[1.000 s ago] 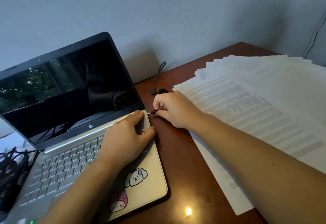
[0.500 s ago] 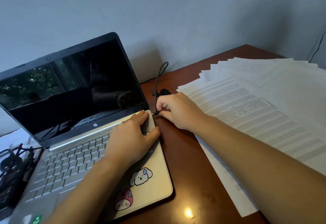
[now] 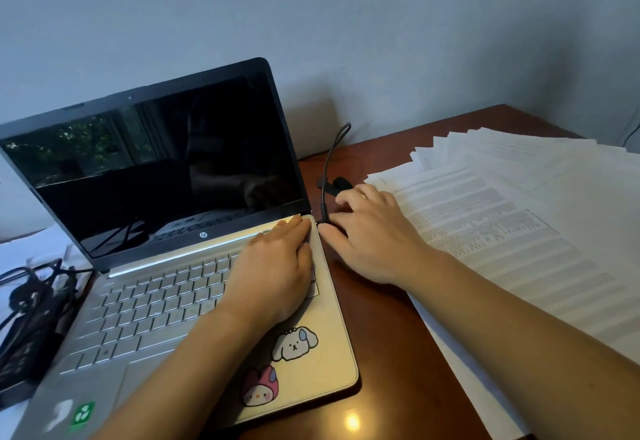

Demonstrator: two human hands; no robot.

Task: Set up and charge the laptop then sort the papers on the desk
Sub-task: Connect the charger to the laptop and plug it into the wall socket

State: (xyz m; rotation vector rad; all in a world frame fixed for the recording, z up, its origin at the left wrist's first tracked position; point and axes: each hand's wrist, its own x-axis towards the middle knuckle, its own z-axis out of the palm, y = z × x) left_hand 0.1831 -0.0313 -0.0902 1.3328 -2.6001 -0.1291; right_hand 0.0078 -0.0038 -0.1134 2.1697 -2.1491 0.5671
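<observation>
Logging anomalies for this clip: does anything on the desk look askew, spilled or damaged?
The printed papers lie fanned out crookedly across the desk's right side, edges misaligned. A tangle of black cables sits bunched beside the laptop's left edge. No spill or damage shows.

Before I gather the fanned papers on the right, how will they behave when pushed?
The papers look thin and loose, so probably floppy and light. They lie fanned and overlapping, so a push likely slides them apart over the glossy desk.
</observation>
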